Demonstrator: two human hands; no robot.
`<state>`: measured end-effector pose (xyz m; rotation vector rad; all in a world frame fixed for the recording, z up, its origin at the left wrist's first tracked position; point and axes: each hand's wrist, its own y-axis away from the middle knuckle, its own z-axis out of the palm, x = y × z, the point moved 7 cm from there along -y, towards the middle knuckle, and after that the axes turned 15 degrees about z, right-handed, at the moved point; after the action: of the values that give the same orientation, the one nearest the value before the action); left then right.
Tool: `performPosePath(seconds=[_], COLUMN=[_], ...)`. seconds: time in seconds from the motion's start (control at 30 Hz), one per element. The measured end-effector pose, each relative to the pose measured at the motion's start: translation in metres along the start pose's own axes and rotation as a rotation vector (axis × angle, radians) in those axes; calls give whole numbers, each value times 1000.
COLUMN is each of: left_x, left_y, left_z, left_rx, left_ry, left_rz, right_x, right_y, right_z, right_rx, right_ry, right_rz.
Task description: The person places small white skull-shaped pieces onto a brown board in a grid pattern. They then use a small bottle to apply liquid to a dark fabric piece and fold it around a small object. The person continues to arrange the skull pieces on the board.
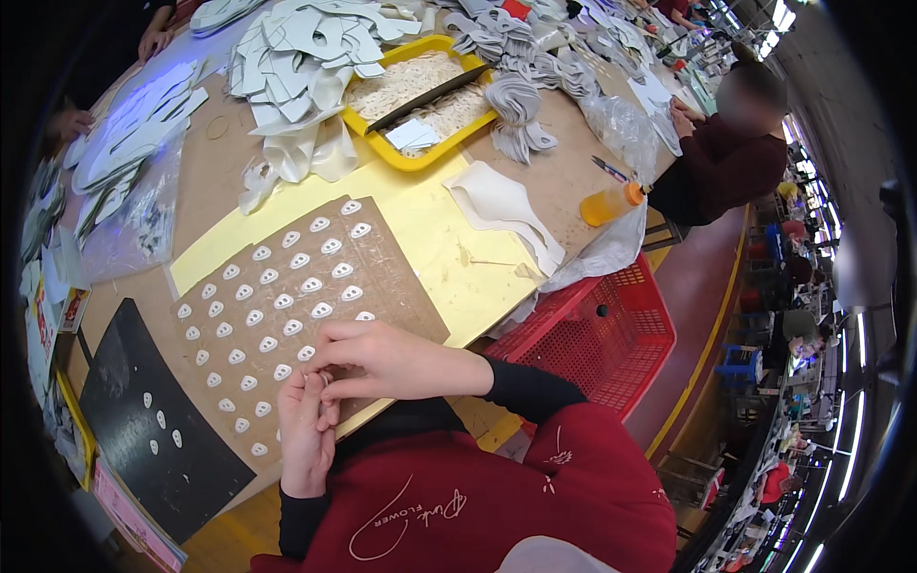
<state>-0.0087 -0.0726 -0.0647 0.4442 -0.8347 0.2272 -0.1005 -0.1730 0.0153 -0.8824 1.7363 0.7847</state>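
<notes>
My left hand (pixel 308 430) and my right hand (pixel 387 361) meet over the near edge of a brown board (pixel 215 277), fingertips pinched together. Whatever sits between the fingers is too small and covered to make out. Rows of small white rounded-triangle pieces (pixel 283 301), each with dark hole-like marks, lie spaced over the board; my right hand hides part of the near rows. To the left, several similar white pieces (pixel 161 419) rest on a black sheet (pixel 181 477). The brown board lies on a yellow sheet (pixel 411 215).
Beyond the board stands a yellow tray (pixel 411 162) of small pale pieces with a dark bar across it. White cut parts (pixel 287 72) pile behind. A bottle of orange liquid (pixel 604 207) stands right, above a red crate (pixel 611 334). Other people sit around the table.
</notes>
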Motion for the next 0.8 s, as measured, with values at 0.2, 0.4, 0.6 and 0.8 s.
performPosePath(seconds=[0.2, 0.4, 0.6, 0.8], left_x=[3, 15, 15, 12], left_y=[6, 6, 0, -4], left_z=[10, 14, 15, 14], left_rx=[8, -51, -41, 57], left_ry=[6, -44, -9, -1], left_rz=[-55, -77, -62, -4], right_x=[14, 9, 21, 53], right_y=[-3, 5, 7, 12], right_z=[0, -17, -7, 7], right_rx=[-7, 202, 156, -22], right_ry=[-30, -73, -356, -671], right_rz=[49, 73, 294, 476])
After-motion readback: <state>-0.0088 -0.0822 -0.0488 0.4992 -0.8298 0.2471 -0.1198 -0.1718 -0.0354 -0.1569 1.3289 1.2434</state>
